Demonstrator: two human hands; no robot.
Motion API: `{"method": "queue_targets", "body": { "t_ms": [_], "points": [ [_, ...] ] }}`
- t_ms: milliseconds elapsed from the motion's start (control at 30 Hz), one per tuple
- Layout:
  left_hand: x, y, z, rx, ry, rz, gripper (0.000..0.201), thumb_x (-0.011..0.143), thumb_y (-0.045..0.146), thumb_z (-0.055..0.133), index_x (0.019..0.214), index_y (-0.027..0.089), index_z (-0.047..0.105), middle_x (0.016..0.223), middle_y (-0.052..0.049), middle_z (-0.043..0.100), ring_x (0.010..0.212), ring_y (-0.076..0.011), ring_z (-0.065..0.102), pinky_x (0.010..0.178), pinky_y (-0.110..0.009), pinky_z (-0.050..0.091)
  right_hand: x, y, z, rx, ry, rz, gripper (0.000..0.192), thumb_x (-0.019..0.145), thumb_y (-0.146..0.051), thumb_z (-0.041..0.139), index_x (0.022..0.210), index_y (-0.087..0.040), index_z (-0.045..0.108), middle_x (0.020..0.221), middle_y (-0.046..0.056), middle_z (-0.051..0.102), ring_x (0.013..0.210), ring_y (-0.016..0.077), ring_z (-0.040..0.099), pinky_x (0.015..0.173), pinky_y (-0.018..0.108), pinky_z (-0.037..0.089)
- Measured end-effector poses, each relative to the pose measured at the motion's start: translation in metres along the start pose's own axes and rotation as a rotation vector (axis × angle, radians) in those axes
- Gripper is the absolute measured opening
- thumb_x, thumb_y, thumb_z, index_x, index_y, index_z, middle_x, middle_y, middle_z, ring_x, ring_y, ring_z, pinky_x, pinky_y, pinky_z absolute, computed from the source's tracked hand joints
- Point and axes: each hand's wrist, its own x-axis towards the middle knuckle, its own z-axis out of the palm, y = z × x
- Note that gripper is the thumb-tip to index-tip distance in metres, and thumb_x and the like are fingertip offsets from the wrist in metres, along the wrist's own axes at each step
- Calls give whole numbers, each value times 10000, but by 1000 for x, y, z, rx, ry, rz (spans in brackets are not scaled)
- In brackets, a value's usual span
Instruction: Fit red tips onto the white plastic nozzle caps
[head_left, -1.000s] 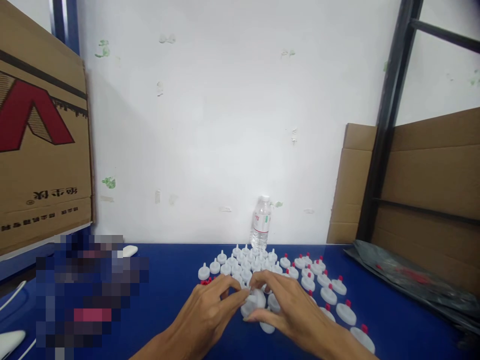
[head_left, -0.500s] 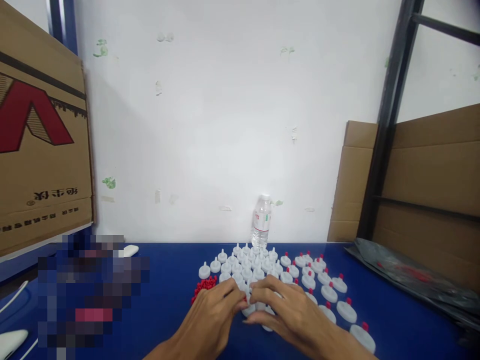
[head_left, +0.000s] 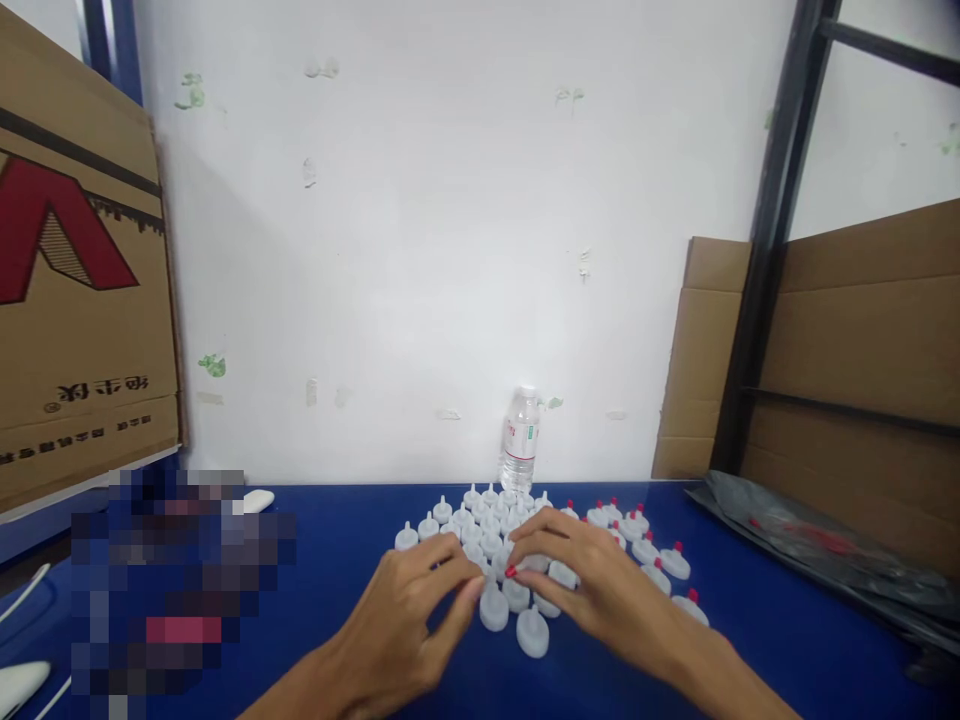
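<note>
A red plug (head_left: 511,572) is pinched in the right hand (head_left: 592,580) over uncapped white caps (head_left: 495,607), the left hand (head_left: 409,610) loosely curled, empty; seating on a spout is judged due.

Pixel blur (head_left: 180,590) hides the table's left; right hand (head_left: 592,585) covers some caps.

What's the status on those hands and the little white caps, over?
Left hand and right hand over the small white plastic caps on the blue table. Right fingertips pinch a small red tip. Nothing blocking, over.
</note>
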Motion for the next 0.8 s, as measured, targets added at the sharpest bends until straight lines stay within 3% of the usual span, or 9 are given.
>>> {"method": "queue_targets", "body": {
  "t_ms": [167,267,367,567,700,800],
  "points": [
    [0,-18,-19,139,28,-213,194,956,275,460,1011,219,638,1142,-90,551,877,-213,618,730,-342,510,1,22,-28,-37,-60,219,127,933,-389,642,977,-271,658,1055,12,655,951,196,620,856,337,479],
    [0,-28,-24,204,-42,-316,199,934,246,451,983,216,642,1157,-89,535,833,-202,613,699,-345,518,-3,34,-39,-65,-154,313,158,906,-415,646,915,-259,671,867,-3,641,790,183,594,707,295,459],
    [0,-34,-25,263,-152,-327,197,906,195,451,942,220,643,1077,-70,577,866,-214,610,709,-346,502,-7,38,-48,60,-296,386,180,872,-420,670,871,-239,670,709,-27,625,653,153,564,590,250,410],
    [-2,-33,-22,330,-284,-295,180,928,206,453,945,230,631,1026,-64,619,991,-255,563,732,-345,457,-15,46,-53,249,-521,462,159,771,-341,736,867,-219,704,722,-11,693,621,147,609,540,225,398],
    [-2,-31,-23,334,-349,-259,186,932,198,456,991,237,629,1039,-66,611,1011,-267,545,718,-345,429,-15,45,-55,241,-527,469,179,745,-337,767,874,-225,713,740,-14,708,642,150,621,550,222,404],
    [-1,-31,-23,339,-371,-229,205,946,179,436,1011,238,621,1035,-63,607,1009,-266,538,714,-347,419,-11,43,-55,118,-378,435,190,863,-417,674,883,-232,709,693,-18,682,621,149,599,545,233,392]
  ]
}}
